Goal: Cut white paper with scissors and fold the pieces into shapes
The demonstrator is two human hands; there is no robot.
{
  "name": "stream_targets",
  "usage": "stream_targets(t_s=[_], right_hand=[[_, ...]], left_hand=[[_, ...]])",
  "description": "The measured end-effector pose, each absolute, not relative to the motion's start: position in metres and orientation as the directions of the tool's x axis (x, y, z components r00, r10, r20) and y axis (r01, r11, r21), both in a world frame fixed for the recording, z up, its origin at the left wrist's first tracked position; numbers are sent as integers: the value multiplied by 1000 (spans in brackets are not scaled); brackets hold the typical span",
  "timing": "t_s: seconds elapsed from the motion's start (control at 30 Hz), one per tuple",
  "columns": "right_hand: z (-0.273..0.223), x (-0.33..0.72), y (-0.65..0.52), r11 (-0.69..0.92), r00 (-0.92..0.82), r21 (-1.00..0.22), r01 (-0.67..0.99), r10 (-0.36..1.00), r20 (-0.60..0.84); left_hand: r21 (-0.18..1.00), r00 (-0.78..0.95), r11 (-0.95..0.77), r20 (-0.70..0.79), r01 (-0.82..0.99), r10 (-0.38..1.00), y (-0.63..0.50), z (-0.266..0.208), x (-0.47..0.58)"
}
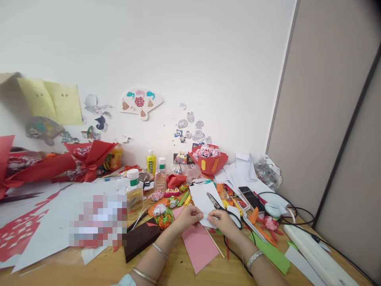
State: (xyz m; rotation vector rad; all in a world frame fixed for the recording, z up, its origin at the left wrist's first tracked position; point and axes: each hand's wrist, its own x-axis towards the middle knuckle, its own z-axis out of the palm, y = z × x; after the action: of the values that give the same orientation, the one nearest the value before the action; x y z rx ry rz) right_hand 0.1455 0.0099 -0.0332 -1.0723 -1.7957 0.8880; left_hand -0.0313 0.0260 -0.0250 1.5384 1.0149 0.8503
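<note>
My left hand [190, 217] and my right hand [222, 222] meet at the fingertips over the middle of the table, both closed in a pinch. Between them is a small strip of white paper [205, 217], mostly covered by the fingers. Beneath the hands lie a white sheet [200, 197] and a pink sheet of paper [200, 250]. Black-handled scissors [235, 218] rest just beyond my right hand, next to a utility knife [212, 200]. A thin wooden stick [216, 243] crosses the pink sheet's right side.
Paper flowers [164, 219] and a dark box [141, 240] sit left of my hands, with clear bottles [135, 194] behind. A red bouquet [208, 161] stands at the back. Rightward are a phone [251, 198], a mouse [272, 210], cables and a long white bar [318, 254].
</note>
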Motion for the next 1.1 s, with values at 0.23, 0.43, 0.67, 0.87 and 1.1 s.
stream_targets(t_s=[0.23, 0.43, 0.67, 0.87, 1.1], right_hand=[[-36, 145, 11, 361, -266, -887, 287, 920, 288], [-41, 146, 15, 363, -284, -891, 271, 915, 287], [-40, 147, 15, 344, -303, -916, 205, 912, 275], [-44, 149, 18, 365, -284, -895, 256, 914, 291], [-42, 148, 14, 413, -306, -844, 343, 898, 315]], left_hand=[[981, 387, -82, 9, 173, 922, 26, -23, -28], [971, 376, -154, 75, 183, 924, 24, -21, -27], [950, 379, -222, 127, 218, 916, 20, -19, -26], [930, 389, -243, 123, 276, 913, 21, -24, -24], [885, 394, -281, 123, 372, 911, 20, -25, -24]])
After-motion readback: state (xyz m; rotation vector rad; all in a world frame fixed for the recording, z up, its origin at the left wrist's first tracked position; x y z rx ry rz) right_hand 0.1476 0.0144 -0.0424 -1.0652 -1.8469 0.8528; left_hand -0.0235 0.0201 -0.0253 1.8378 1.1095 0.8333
